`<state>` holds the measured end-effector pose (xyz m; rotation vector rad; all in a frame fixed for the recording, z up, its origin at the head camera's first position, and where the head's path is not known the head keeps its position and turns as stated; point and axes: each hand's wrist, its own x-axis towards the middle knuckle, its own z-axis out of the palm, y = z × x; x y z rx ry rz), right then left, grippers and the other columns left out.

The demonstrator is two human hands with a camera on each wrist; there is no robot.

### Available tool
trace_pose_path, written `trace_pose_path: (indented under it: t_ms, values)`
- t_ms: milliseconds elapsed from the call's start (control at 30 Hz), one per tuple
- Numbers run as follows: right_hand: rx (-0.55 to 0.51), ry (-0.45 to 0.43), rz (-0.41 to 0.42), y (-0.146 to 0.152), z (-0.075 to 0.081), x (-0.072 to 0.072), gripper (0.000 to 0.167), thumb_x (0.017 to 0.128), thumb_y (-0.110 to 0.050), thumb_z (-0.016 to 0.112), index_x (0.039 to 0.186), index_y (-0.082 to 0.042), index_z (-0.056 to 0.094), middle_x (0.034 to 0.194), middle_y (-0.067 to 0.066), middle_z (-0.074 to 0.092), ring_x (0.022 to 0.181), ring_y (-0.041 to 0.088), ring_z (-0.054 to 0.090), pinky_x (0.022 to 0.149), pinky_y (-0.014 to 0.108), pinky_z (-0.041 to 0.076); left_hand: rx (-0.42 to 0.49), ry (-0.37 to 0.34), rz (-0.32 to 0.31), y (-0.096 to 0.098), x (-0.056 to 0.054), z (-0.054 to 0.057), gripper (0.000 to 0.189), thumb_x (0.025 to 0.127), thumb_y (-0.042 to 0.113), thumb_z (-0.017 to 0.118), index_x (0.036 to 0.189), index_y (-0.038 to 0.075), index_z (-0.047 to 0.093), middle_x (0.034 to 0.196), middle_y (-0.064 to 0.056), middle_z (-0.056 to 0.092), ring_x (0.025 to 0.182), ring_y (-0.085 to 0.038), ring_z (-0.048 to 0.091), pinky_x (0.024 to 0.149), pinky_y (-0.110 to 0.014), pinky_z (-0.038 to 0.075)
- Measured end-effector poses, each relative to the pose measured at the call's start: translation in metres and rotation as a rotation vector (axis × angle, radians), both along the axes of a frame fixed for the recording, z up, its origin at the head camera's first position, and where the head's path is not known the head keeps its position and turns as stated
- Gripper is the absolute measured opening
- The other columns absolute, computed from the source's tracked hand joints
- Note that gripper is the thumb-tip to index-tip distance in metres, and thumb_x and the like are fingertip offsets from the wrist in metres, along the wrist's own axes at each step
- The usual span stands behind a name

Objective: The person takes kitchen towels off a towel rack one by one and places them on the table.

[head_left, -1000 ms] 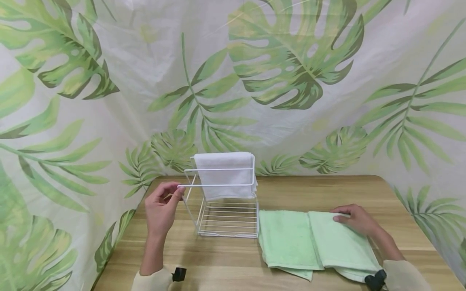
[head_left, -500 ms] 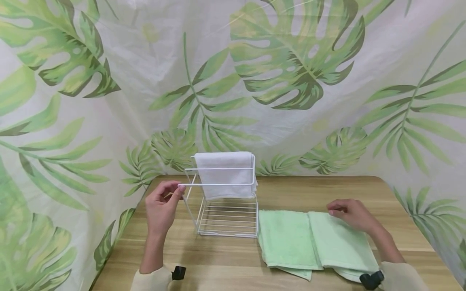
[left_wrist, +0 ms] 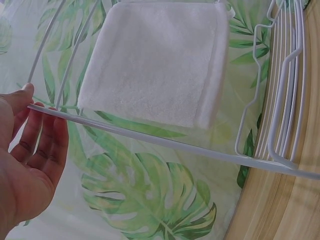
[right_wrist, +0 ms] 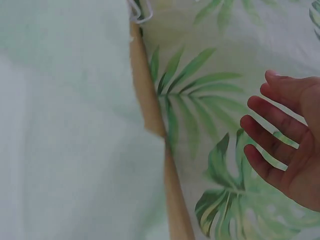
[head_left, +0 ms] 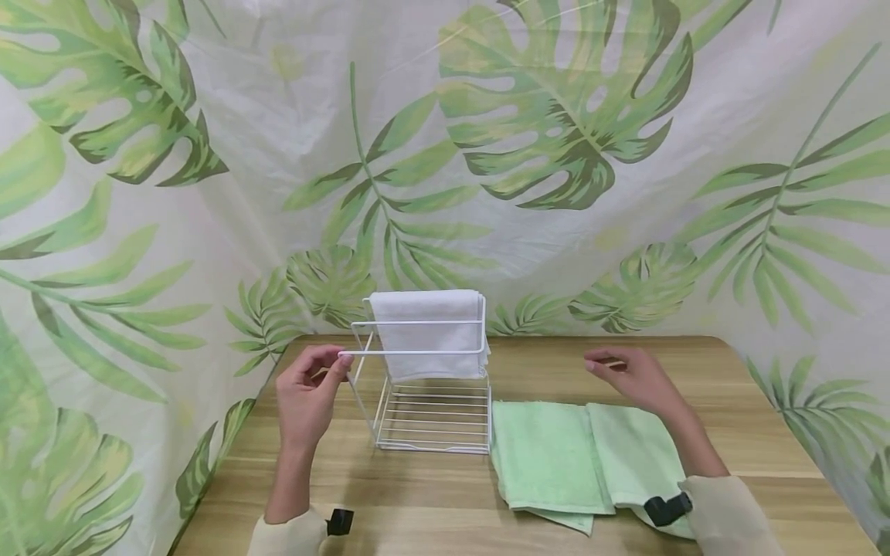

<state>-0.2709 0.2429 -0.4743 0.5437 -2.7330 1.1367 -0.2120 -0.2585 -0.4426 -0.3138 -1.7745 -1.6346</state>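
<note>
A white wire rack [head_left: 434,449] stands on the table with a folded white towel [head_left: 427,340] draped over its rear top bar. My left hand [head_left: 310,390] pinches the front corner of the rack's upper frame between thumb and fingers. In the left wrist view the thumb lies on the white bar [left_wrist: 150,141], and the towel [left_wrist: 155,62] hangs beyond it. To the right of the rack lie two folded green towels, a deeper green one [head_left: 549,455] and a paler one [head_left: 636,448]. Above the paler towel my right hand [head_left: 636,376] hovers with relaxed fingers and nothing in it.
The wooden table [head_left: 417,510] ends at a leaf-patterned curtain [head_left: 528,255] behind and along both sides. A small black camera [head_left: 338,522] sits at the left sleeve cuff, another black camera [head_left: 667,510] at the right cuff.
My right hand has lifted off the paler green towel and moved left and toward the back of the table. The left hand keeps its pinch on the rack.
</note>
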Motion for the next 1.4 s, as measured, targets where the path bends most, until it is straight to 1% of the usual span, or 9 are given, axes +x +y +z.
trace_pose_path:
  t_ms: [133,267,467,567,733,867,1000,1233,1400]
  values:
    - [-0.038,0.015,0.021,-0.018,0.015,-0.005,0.030,0.107,-0.029,0.069,0.129,-0.010,0.077,0.123,0.009,0.080,0.111,0.031,0.076,0.093,0.029,0.064,0.000,-0.010,0.007,0.000,0.000,0.002,0.013,0.093,-0.010,0.078,0.103,-0.015,0.072,0.086,-0.002,0.074,0.071,-0.005,0.072,0.066,-0.017,0.064]
    - [-0.081,0.016,0.033,-0.036,0.031,-0.009,0.030,0.107,-0.032,0.069,0.130,-0.013,0.077,0.125,0.007,0.079,0.111,0.029,0.077,0.093,0.026,0.064,-0.006,-0.028,0.016,0.000,0.001,0.004,0.014,0.093,-0.010,0.077,0.103,-0.016,0.071,0.086,0.001,0.073,0.071,-0.006,0.071,0.066,-0.017,0.064]
    - [-0.155,0.041,0.073,-0.061,0.049,-0.017,0.030,0.106,-0.029,0.072,0.129,-0.011,0.077,0.125,0.010,0.079,0.111,0.032,0.077,0.093,0.024,0.064,-0.022,-0.053,0.050,0.001,0.002,0.007,0.012,0.094,-0.007,0.077,0.104,-0.014,0.073,0.087,-0.003,0.074,0.072,-0.005,0.071,0.065,-0.018,0.065]
    - [-0.178,0.041,0.087,-0.072,0.056,-0.018,0.028,0.105,-0.026,0.073,0.128,-0.011,0.078,0.122,0.010,0.080,0.109,0.032,0.077,0.092,0.024,0.064,-0.022,-0.065,0.065,0.001,0.003,0.008,0.013,0.095,-0.008,0.076,0.104,-0.015,0.072,0.087,0.000,0.074,0.073,-0.002,0.071,0.065,-0.017,0.064]
    - [-0.180,0.072,0.103,-0.089,0.066,-0.018,0.028,0.104,-0.023,0.074,0.127,-0.009,0.077,0.122,0.011,0.080,0.107,0.030,0.078,0.093,0.035,0.066,-0.015,-0.080,0.069,0.001,0.003,0.008,0.013,0.094,-0.010,0.075,0.105,-0.017,0.070,0.086,0.009,0.073,0.074,-0.001,0.070,0.065,-0.017,0.064]
    - [-0.189,0.086,0.126,-0.102,0.077,-0.018,0.029,0.104,-0.023,0.074,0.129,-0.010,0.077,0.125,0.011,0.079,0.106,0.029,0.078,0.096,0.048,0.065,-0.005,-0.082,0.057,0.001,0.003,0.008,0.012,0.095,-0.006,0.076,0.104,-0.013,0.072,0.087,0.002,0.074,0.074,-0.002,0.071,0.066,-0.017,0.064]
    - [-0.205,0.085,0.169,-0.118,0.090,-0.020,0.032,0.103,-0.024,0.075,0.132,-0.010,0.075,0.129,0.010,0.078,0.113,0.030,0.077,0.098,0.051,0.065,0.012,-0.070,0.041,0.001,0.003,0.008,0.014,0.094,-0.003,0.079,0.104,-0.012,0.073,0.087,-0.004,0.074,0.074,-0.003,0.071,0.065,-0.016,0.064]
    - [-0.180,0.157,0.243,-0.147,0.109,-0.032,0.040,0.103,-0.024,0.076,0.139,-0.008,0.071,0.138,0.013,0.074,0.129,0.033,0.070,0.101,0.047,0.065,0.016,-0.067,0.047,0.003,0.002,0.008,0.016,0.090,-0.012,0.079,0.104,-0.014,0.071,0.085,0.008,0.072,0.072,-0.002,0.069,0.060,-0.011,0.059]
    - [-0.136,0.170,0.318,-0.165,0.120,-0.041,0.044,0.103,-0.023,0.074,0.144,-0.007,0.067,0.146,0.013,0.069,0.134,0.033,0.067,0.106,0.047,0.063,0.004,-0.095,0.071,0.005,0.004,0.007,0.016,0.090,-0.010,0.079,0.104,-0.013,0.072,0.085,0.008,0.072,0.071,-0.002,0.068,0.060,-0.012,0.059]
